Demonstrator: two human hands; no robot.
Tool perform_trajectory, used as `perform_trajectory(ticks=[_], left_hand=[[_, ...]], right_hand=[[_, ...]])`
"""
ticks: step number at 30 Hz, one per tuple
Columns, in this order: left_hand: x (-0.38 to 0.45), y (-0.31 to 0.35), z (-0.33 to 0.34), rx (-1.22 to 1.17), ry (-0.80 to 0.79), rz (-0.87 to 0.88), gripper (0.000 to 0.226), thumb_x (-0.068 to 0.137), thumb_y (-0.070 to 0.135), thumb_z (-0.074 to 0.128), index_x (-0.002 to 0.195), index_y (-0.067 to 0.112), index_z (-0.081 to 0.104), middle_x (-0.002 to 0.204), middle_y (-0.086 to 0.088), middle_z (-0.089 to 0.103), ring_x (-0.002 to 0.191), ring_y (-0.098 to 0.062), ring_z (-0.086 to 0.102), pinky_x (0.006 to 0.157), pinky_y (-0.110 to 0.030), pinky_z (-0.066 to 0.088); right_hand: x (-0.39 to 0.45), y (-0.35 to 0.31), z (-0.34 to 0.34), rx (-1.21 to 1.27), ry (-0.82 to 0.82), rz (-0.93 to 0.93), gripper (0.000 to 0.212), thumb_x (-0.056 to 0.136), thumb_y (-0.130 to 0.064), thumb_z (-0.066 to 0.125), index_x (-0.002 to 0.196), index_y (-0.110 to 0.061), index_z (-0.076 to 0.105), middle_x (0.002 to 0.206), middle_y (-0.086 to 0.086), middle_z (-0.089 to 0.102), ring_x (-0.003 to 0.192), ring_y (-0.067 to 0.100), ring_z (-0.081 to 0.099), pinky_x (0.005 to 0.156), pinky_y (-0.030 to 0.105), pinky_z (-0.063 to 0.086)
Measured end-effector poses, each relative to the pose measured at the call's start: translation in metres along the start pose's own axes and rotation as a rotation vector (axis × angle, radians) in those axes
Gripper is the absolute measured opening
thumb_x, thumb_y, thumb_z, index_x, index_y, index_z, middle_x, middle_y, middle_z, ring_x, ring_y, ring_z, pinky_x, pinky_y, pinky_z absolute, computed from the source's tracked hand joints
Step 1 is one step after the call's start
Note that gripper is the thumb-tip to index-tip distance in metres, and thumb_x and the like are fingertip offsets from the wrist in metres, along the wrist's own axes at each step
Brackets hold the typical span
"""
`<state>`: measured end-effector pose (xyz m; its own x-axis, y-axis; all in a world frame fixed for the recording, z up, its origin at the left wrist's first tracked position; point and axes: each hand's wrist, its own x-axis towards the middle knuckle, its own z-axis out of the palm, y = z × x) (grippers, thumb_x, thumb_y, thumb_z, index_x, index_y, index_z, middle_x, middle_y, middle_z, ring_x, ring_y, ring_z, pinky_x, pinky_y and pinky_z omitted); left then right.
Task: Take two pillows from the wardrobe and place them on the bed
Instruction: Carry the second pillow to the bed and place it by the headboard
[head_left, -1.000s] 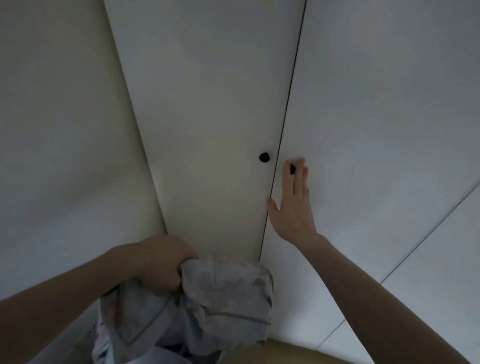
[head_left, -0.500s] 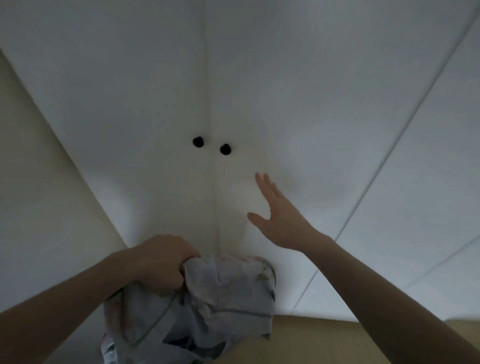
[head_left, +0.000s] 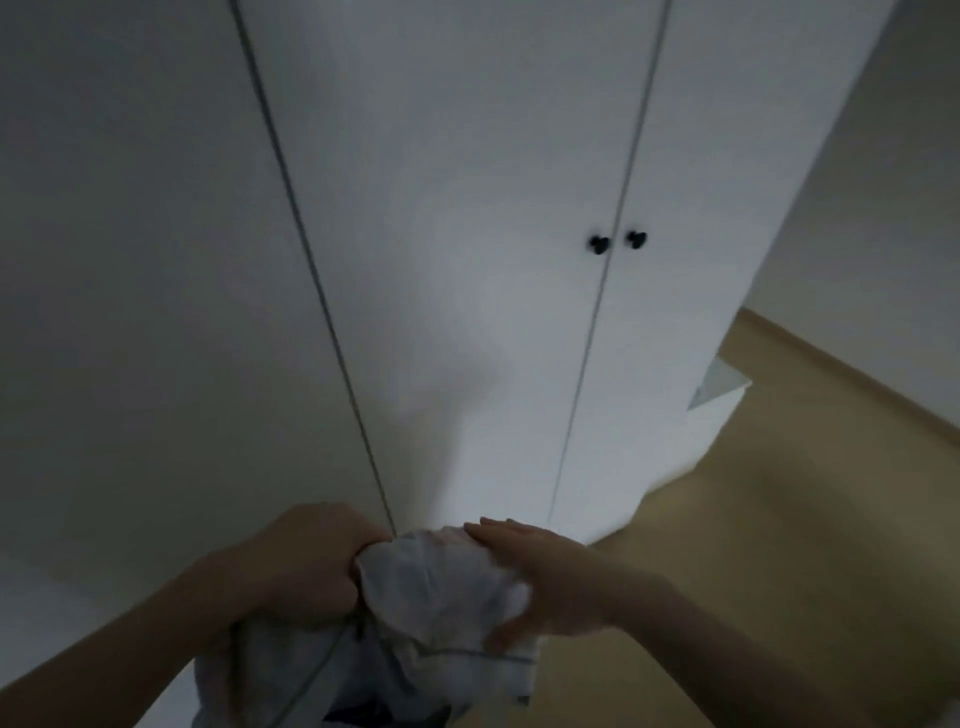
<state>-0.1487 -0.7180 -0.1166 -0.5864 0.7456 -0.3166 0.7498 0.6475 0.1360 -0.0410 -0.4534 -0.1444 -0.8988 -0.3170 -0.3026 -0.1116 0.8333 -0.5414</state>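
Note:
A pale, patterned pillow (head_left: 415, 623) hangs bunched at the bottom middle of the head view. My left hand (head_left: 306, 566) is clenched around its top corner. My right hand (head_left: 540, 577) lies on the pillow's right side, fingers spread over the fabric and thumb underneath. Behind them stands the white wardrobe (head_left: 467, 260) with its doors closed; two small black knobs (head_left: 615, 241) sit side by side on the right pair of doors. The bed is not in view.
Tan wooden floor (head_left: 779, 493) stretches to the right of the wardrobe. A small white box-like object (head_left: 719, 387) sits at the wardrobe's right corner. A cream wall (head_left: 883, 182) rises at the far right.
My right hand left the wardrobe door and came down onto the pillow. The view swung left, so the knobs now sit to the right. The left hand kept its grip.

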Motion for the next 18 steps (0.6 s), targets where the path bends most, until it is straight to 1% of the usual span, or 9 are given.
perform_trajectory(ticks=[2, 6, 8, 10, 12, 14, 16, 18], left_hand=[[0.043, 0.033, -0.011, 0.02, 0.003, 0.059, 0.033, 0.071, 0.04, 0.058, 0.103, 0.035, 0.065, 0.104, 0.006, 0.071, 0.101, -0.018, 0.066, 0.073, -0.026, 0.044], [0.145, 0.11, -0.029, 0.075, 0.008, 0.244, 0.03, 0.076, 0.043, 0.063, 0.105, 0.038, 0.065, 0.11, 0.008, 0.072, 0.106, -0.017, 0.066, 0.074, -0.023, 0.037], [0.188, 0.144, -0.038, 0.101, 0.033, 0.339, 0.028, 0.077, 0.048, 0.063, 0.103, 0.039, 0.064, 0.108, 0.009, 0.072, 0.102, -0.016, 0.066, 0.073, -0.023, 0.037], [0.234, 0.187, -0.049, 0.115, 0.033, 0.43, 0.025, 0.078, 0.046, 0.063, 0.101, 0.038, 0.065, 0.103, 0.008, 0.072, 0.097, -0.016, 0.067, 0.071, -0.025, 0.039], [0.273, 0.229, -0.058, 0.113, -0.002, 0.488, 0.026, 0.077, 0.046, 0.061, 0.101, 0.038, 0.066, 0.1, 0.006, 0.072, 0.093, -0.018, 0.068, 0.07, -0.028, 0.044], [0.315, 0.27, -0.066, 0.134, -0.004, 0.577, 0.025, 0.077, 0.046, 0.058, 0.099, 0.035, 0.066, 0.098, 0.006, 0.071, 0.09, -0.02, 0.068, 0.069, -0.031, 0.045], [0.36, 0.306, -0.073, 0.151, -0.008, 0.648, 0.02, 0.079, 0.044, 0.056, 0.091, 0.03, 0.064, 0.095, 0.005, 0.069, 0.087, -0.023, 0.066, 0.067, -0.033, 0.045], [0.406, 0.338, -0.081, 0.154, -0.004, 0.706, 0.013, 0.08, 0.041, 0.056, 0.078, 0.028, 0.057, 0.087, 0.005, 0.067, 0.08, -0.024, 0.064, 0.065, -0.035, 0.047]], right_hand=[[-0.023, 0.037, -0.012, 0.019, 0.07, 0.054, 0.112, 0.073, -0.054, 0.086, 0.162, -0.033, 0.021, 0.166, -0.011, 0.028, 0.15, 0.01, 0.029, 0.118, 0.019, 0.019], [-0.082, 0.12, -0.039, 0.021, 0.274, 0.225, 0.113, 0.07, -0.063, 0.084, 0.16, -0.036, 0.023, 0.163, -0.012, 0.033, 0.146, 0.012, 0.035, 0.119, 0.027, 0.027], [-0.104, 0.153, -0.048, -0.019, 0.345, 0.3, 0.114, 0.067, -0.068, 0.083, 0.16, -0.034, 0.025, 0.162, -0.01, 0.037, 0.143, 0.013, 0.04, 0.119, 0.031, 0.03], [-0.132, 0.192, -0.056, -0.021, 0.422, 0.389, 0.11, 0.065, -0.072, 0.08, 0.157, -0.035, 0.032, 0.156, -0.009, 0.046, 0.137, 0.014, 0.047, 0.117, 0.033, 0.036], [-0.157, 0.226, -0.063, 0.001, 0.484, 0.47, 0.097, 0.067, -0.072, 0.077, 0.15, -0.039, 0.042, 0.145, -0.01, 0.056, 0.128, 0.014, 0.054, 0.111, 0.035, 0.042], [-0.183, 0.259, -0.071, 0.029, 0.541, 0.565, 0.079, 0.072, -0.068, 0.074, 0.142, -0.04, 0.05, 0.134, -0.01, 0.061, 0.119, 0.015, 0.058, 0.104, 0.035, 0.046], [-0.205, 0.292, -0.081, 0.058, 0.615, 0.664, 0.064, 0.074, -0.063, 0.071, 0.132, -0.041, 0.056, 0.124, -0.012, 0.065, 0.112, 0.015, 0.061, 0.095, 0.034, 0.05], [-0.223, 0.322, -0.096, 0.095, 0.676, 0.742, 0.055, 0.075, -0.06, 0.067, 0.125, -0.04, 0.059, 0.117, -0.014, 0.066, 0.107, 0.015, 0.063, 0.088, 0.032, 0.05]])
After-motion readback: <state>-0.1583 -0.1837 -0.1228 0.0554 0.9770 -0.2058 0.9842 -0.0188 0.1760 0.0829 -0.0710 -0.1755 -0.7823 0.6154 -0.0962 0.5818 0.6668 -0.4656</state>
